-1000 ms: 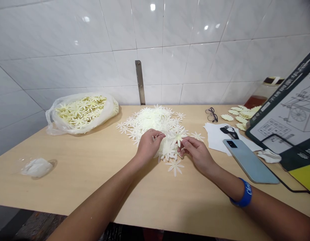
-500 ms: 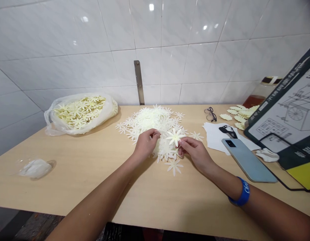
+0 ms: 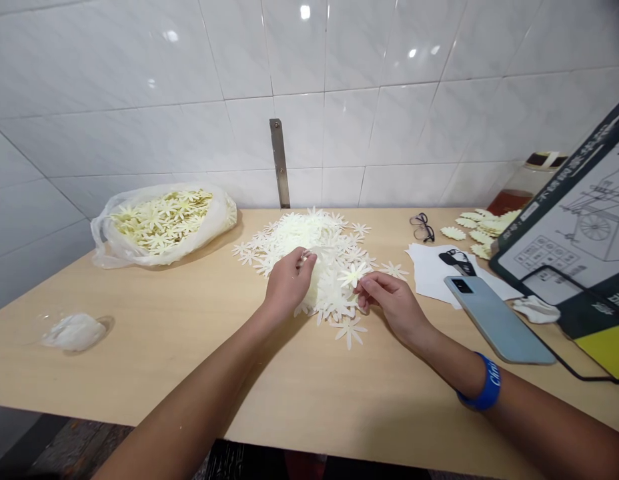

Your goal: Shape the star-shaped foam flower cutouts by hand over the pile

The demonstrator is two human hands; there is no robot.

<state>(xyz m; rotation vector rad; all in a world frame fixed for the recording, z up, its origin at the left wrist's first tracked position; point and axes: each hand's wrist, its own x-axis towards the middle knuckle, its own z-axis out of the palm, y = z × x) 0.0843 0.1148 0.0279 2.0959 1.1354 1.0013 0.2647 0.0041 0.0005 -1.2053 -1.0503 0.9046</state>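
A heap of white, flower-shaped cutouts (image 3: 304, 237) with narrow petals lies on the table in front of me. My left hand (image 3: 288, 280) is at the near left side of the heap, thumb and fingers closed together. White petals lie right at those fingertips, and I cannot tell which piece, if any, is in the pinch. Between the thumb and fingers of my right hand (image 3: 389, 300) is one pale yellow flower cutout (image 3: 353, 275), held by its right side above the heap's right edge. A single loose cutout (image 3: 349, 331) lies flat below it.
At the left is a plastic bag (image 3: 224, 213) full of yellowish flower cutouts, with a small clear bag of white material (image 3: 74, 332) nearer. To the right are eyeglasses (image 3: 422, 228), white paper (image 3: 424, 270), a phone (image 3: 499, 320), scalloped pieces (image 3: 482, 233), a jar (image 3: 514, 190) and a large printed box (image 3: 579, 220).
My left hand has moved slightly up and left along the heap. The yellow flower cutout in my right hand has tilted and shifted slightly right; that hand has barely moved.
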